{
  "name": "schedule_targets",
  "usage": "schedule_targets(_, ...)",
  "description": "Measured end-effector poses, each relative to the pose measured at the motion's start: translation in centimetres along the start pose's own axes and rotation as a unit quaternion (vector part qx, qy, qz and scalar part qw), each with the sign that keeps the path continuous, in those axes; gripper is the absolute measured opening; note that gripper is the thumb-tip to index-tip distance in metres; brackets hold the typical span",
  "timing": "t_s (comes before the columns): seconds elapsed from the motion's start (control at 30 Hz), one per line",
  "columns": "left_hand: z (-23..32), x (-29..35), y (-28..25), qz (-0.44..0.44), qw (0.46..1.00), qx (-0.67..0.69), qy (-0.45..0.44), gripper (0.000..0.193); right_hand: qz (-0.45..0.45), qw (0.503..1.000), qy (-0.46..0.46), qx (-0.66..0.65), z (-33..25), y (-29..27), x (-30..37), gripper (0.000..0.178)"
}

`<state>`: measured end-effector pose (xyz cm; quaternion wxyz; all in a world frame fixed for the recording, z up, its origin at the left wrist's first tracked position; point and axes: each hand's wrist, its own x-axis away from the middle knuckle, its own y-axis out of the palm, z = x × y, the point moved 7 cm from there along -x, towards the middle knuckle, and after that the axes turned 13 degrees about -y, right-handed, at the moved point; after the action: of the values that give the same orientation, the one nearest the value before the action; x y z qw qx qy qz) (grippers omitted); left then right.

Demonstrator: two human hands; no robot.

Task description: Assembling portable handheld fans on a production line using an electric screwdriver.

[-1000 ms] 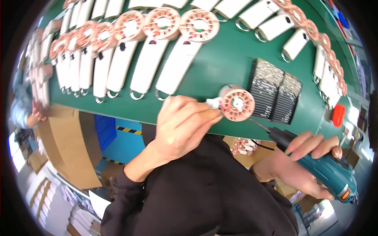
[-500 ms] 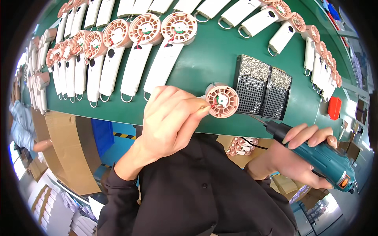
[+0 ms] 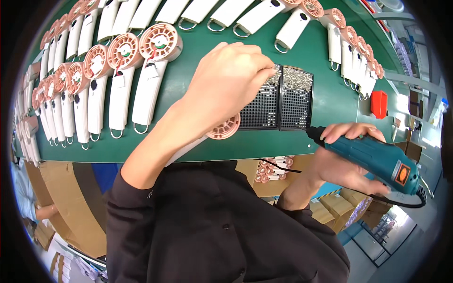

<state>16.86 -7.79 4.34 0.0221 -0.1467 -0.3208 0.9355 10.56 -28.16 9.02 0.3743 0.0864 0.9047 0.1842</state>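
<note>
My left hand reaches over the black perforated screw tray, thumb and fingers pinched together at its far end beside a heap of small screws. Whatever is between the fingertips is too small to make out. Under my left wrist lies a handheld fan with a pink round head and white handle, partly hidden by my forearm. My right hand is wrapped round a teal electric screwdriver. Its black nose points left, close to the tray's near right corner.
Rows of white-handled fans with pink heads line the green table at left and far side. A red bin stands at right. Below the table edge, a cardboard box holds more fans. At far left is another person's arm.
My left hand has left the fan head and moved up to the screws. The screwdriver stays in my right hand. The table view has shifted left.
</note>
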Motion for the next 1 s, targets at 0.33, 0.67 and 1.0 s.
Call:
schedule_targets(0.33, 1.6, 0.2, 0.3, -0.118, 0.977, 0.180, 0.009, 0.020, 0.100, 0.994, -0.036, 0.012, -0.9, -2.6, -0.5, 0.101)
schedule_targets(0.67, 1.7, 0.3, 0.8, -0.101, 0.981, 0.163, 0.007, 0.017, 0.093, 0.995, -0.016, 0.022, -0.6, -2.9, -0.5, 0.102)
schedule_targets(1.0, 0.6, 0.2, 0.6, -0.090, 0.995, -0.019, -0.022, 0.011, 0.113, 0.992, -0.019, 0.054, 0.1, -3.8, -0.1, 0.112)
